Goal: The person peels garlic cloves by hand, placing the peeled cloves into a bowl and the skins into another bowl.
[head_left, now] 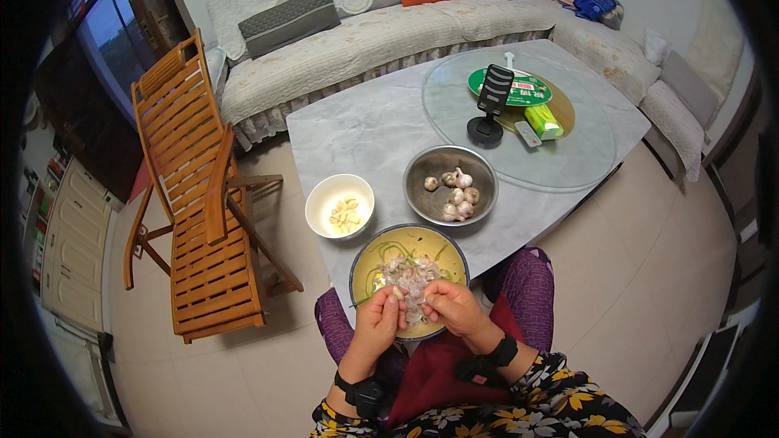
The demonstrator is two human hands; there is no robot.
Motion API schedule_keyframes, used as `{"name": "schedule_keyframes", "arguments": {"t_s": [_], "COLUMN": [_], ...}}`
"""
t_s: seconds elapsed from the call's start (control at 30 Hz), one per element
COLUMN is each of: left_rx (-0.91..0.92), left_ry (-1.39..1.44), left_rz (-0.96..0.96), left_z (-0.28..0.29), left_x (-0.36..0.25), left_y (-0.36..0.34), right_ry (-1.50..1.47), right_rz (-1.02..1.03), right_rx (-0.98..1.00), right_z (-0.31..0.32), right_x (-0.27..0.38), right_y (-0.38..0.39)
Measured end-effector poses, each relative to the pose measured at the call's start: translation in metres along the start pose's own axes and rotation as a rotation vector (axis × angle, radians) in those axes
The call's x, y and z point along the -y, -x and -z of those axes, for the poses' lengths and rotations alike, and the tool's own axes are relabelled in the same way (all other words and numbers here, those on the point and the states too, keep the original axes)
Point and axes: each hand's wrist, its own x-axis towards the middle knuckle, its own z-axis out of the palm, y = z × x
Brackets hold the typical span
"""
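Note:
Both my hands work over a yellow bowl with a dark rim (367, 264), which holds papery garlic skins (412, 274) and a few green strips. My left hand (378, 321) is closed, pinching a pale garlic clove (398, 294) between thumb and fingertips. Close beside it, my right hand (456, 308) is also closed in a pinch; whatever sits between its fingertips is too small to make out. Beyond the hands, a white bowl (316, 204) on the left contains peeled garlic cloves (345, 216). To the right, a steel bowl (485, 172) holds several unpeeled garlic bulbs (457, 195).
The grey marble-look table (349, 142) carries a glass turntable (572, 169) with a black phone stand (494, 99), a green round board (531, 89), a tissue pack (543, 122) and a remote (527, 134). A wooden lounge chair (215, 284) stands left; a covered sofa (389, 36) lies behind.

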Motion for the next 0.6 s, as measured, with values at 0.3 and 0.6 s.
{"name": "schedule_keyframes", "arguments": {"t_s": [0.3, 0.6], "left_rx": [-0.08, -0.049], "left_ry": [-0.736, -0.823], "left_rz": [-0.432, -0.454], "left_z": [-0.005, -0.008], "left_x": [-0.01, -0.014], "left_y": [-0.004, -0.005], "right_ry": [0.77, 0.95], "right_rz": [0.36, 0.613], "right_rx": [-0.059, 0.025], "right_z": [-0.014, -0.011], "right_x": [0.024, 0.027], "right_y": [-0.007, -0.011]}}
